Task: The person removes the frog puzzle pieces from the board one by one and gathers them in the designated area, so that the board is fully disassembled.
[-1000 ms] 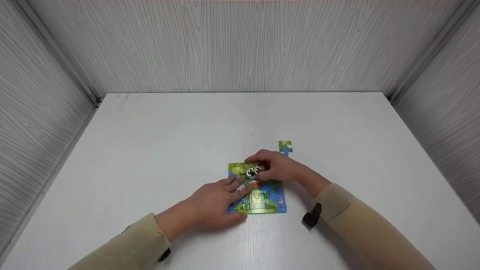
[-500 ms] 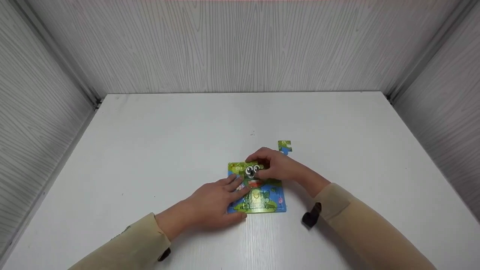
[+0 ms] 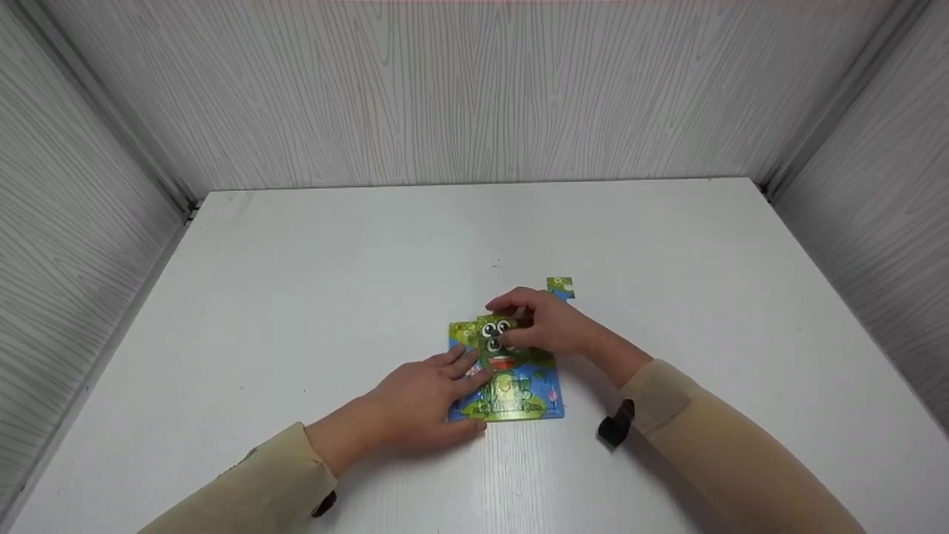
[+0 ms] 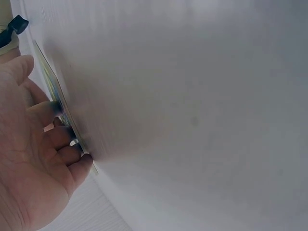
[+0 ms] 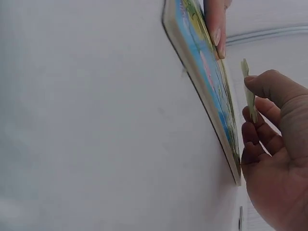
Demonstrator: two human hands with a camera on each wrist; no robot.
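A square jigsaw puzzle with a green big-eyed cartoon figure on a blue ground lies on the white table. My left hand rests flat on its left side, fingers spread and thumb along the near edge. Between thumb and fingers my right hand pinches a puzzle piece that carries a pair of eyes. In the right wrist view that piece stands off the board's face. Just below it, a second pair of eyes shows on the board. The right hand hides the board's upper right corner.
A loose green-and-blue puzzle piece lies beyond the right hand, partly covered by it. Wood-grain panels wall the table at the back and both sides. Each cuff has a dark strap, such as the one on the right.
The right hand has raised the eye piece and shifted it slightly away from the person, uncovering printed eyes beneath. The left hand keeps its place on the puzzle.
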